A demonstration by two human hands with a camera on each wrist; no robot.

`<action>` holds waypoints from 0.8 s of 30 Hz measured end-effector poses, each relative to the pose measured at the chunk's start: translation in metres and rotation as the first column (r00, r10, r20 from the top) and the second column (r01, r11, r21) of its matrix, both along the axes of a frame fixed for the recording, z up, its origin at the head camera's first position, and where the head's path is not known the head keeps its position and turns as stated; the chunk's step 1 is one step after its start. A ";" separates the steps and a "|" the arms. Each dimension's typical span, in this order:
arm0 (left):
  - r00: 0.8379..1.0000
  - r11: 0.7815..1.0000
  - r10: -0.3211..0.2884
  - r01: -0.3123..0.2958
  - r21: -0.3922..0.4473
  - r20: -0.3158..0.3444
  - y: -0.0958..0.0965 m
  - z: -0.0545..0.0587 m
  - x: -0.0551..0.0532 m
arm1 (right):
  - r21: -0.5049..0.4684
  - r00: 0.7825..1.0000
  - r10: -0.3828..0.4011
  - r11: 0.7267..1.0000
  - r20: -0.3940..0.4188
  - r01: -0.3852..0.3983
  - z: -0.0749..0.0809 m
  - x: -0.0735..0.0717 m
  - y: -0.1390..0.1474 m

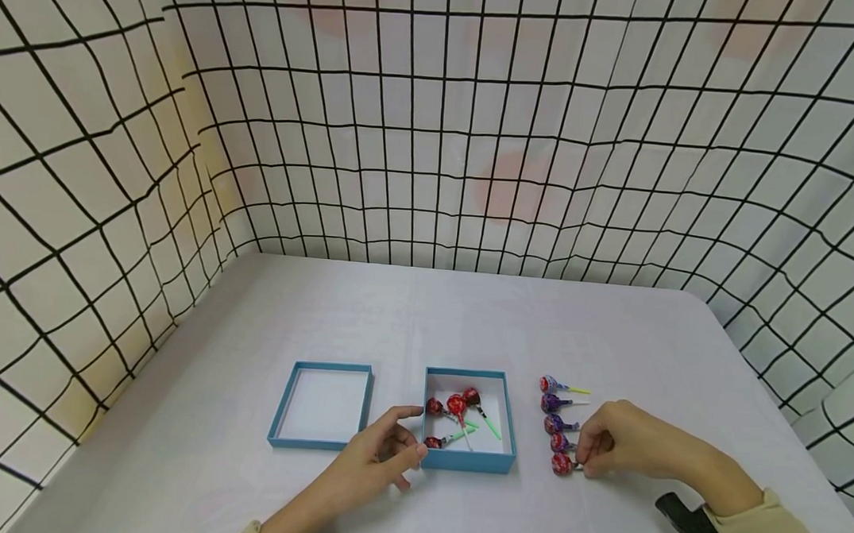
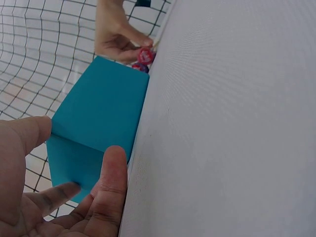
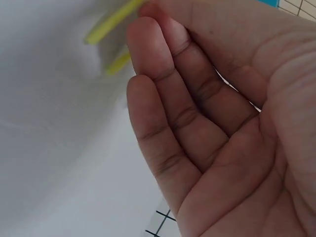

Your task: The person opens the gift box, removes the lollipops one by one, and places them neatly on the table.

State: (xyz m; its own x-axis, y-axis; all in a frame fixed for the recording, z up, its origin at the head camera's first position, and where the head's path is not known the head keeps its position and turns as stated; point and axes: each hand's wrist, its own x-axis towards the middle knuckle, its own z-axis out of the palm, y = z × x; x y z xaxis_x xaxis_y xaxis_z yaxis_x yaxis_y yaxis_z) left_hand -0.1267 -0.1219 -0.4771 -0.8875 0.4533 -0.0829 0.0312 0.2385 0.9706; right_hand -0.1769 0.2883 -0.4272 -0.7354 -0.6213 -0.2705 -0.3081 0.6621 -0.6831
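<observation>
A blue box point(image 1: 470, 461) with a white inside holds several red-wrapped lollipops point(image 1: 457, 405), some on green sticks. My left hand point(image 1: 373, 463) is at the box's near left corner, fingers spread and loosely bent; in the left wrist view, fingertips touch the blue wall point(image 2: 98, 108). To the right of the box, several lollipops point(image 1: 553, 424) lie in a column, heads to the left. My right hand point(image 1: 623, 440) pinches the stick of the nearest one, a red-wrapped lollipop point(image 1: 562, 464). Yellow stick ends point(image 3: 113, 22) show beyond the fingers in the right wrist view.
A shallow blue-rimmed lid point(image 1: 307, 444) lies inside up to the left of the box. The table point(image 1: 468, 316) has a white cover. Black netting point(image 1: 440, 132) over white cloth encloses the back and sides. A black strap point(image 1: 684, 516) is at the right wrist.
</observation>
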 end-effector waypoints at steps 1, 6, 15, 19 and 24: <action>1.000 1.000 0.000 0.000 -0.002 -0.001 0.000 0.000 0.000 | -0.003 1.000 0.000 1.000 0.001 0.000 0.002 0.000 0.000; 1.000 1.000 0.001 -0.001 -0.002 -0.007 -0.001 0.001 0.000 | 0.000 0.998 0.021 1.000 -0.056 -0.021 0.017 -0.004 -0.004; 1.000 1.000 -0.003 0.003 0.026 -0.001 0.000 0.002 0.000 | 0.049 0.984 0.062 0.997 -0.170 -0.054 0.042 -0.017 -0.028; 1.000 1.000 -0.002 0.002 0.030 0.003 0.000 0.003 0.001 | 0.055 0.981 0.061 0.997 -0.183 -0.051 0.050 -0.023 -0.042; 1.000 1.000 -0.004 0.004 0.031 0.001 0.001 0.003 0.001 | 0.062 0.984 0.033 0.998 -0.175 -0.022 0.058 -0.028 -0.062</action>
